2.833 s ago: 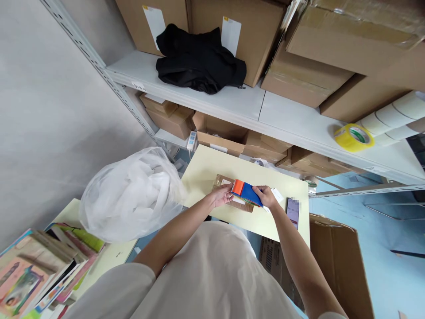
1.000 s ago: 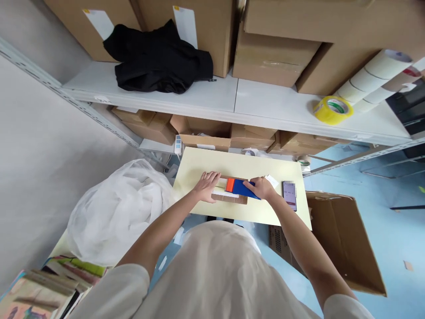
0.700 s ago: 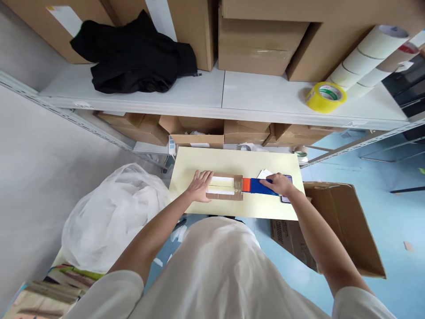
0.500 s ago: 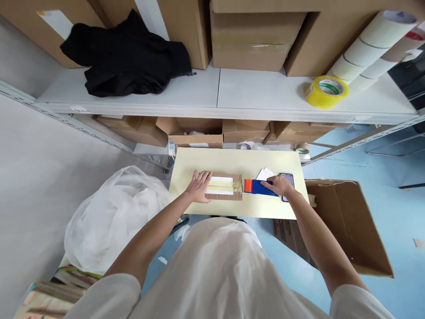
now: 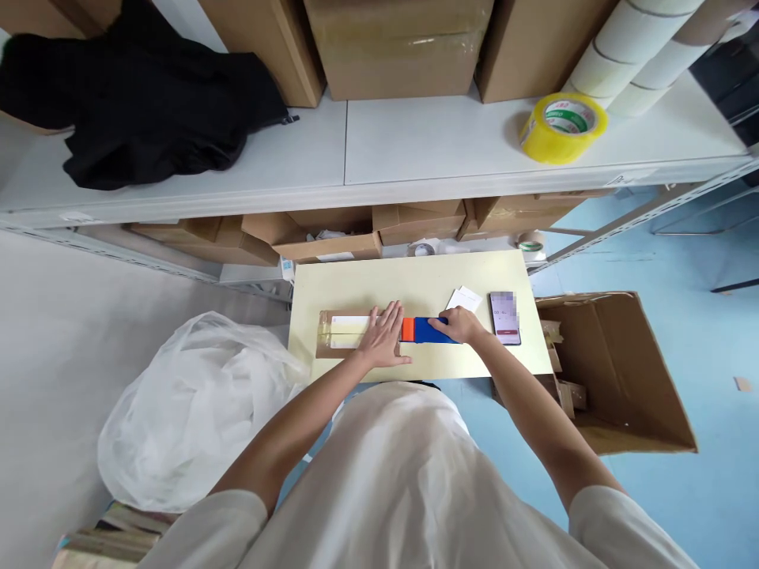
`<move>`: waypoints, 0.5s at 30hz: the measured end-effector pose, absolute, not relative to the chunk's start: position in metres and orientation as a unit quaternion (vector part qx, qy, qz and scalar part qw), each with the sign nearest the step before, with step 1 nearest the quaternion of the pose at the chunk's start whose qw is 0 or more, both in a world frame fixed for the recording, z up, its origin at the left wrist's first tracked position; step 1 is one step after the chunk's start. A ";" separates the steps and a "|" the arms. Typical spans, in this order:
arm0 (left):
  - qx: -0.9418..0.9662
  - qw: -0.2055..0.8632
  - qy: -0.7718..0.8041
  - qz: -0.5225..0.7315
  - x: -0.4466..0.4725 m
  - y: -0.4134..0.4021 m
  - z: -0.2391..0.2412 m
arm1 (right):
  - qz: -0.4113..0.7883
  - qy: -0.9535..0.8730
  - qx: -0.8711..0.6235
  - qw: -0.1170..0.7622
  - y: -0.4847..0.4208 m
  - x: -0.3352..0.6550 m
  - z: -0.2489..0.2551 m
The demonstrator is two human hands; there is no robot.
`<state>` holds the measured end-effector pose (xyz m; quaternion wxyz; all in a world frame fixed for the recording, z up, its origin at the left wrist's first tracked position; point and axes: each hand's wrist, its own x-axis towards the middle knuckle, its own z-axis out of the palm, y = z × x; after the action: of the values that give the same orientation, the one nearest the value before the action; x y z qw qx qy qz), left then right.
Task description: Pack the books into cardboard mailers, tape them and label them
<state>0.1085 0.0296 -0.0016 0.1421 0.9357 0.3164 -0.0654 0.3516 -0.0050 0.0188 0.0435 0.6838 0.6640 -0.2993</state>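
Observation:
A flat brown parcel [image 5: 341, 333] with a white label lies on the pale yellow table [image 5: 415, 280]. My left hand [image 5: 384, 342] lies flat on the parcel's right end, fingers stretched out. My right hand [image 5: 462, 323] grips a blue and orange tape dispenser [image 5: 422, 329] whose orange end touches the parcel's right edge beside my left hand.
A phone [image 5: 504, 318] and white slips of paper [image 5: 464, 298] lie at the table's right. An open cardboard box [image 5: 610, 371] stands on the floor to the right, a white plastic bag [image 5: 190, 411] to the left. The shelf [image 5: 415, 150] holds a yellow tape roll [image 5: 563, 125], black cloth [image 5: 136, 111] and boxes.
The dispenser swept right along the parcel's top, then came back to its right edge. My left hand shifted from the parcel's left end to its right end. The view tilted down.

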 end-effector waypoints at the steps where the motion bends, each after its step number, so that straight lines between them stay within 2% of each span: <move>1: 0.936 0.144 0.314 -0.065 0.111 0.030 -0.002 | -0.312 0.661 0.681 0.037 -0.007 0.352 0.018; 5: 0.938 0.143 0.309 -0.070 0.111 0.032 -0.001 | -0.348 0.663 0.662 0.031 -0.020 0.377 0.016; 10: 0.938 0.137 0.310 -0.073 0.110 0.032 0.002 | -0.320 0.643 0.686 0.116 -0.031 0.408 0.025; 15: 0.954 0.128 0.264 -0.066 0.110 0.028 0.004 | -0.234 0.611 0.732 0.193 -0.017 0.350 0.045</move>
<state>0.1105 0.0277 0.0043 0.1280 0.9536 0.2645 -0.0659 0.3496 -0.0168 0.0445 0.1925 0.7316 0.6105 -0.2345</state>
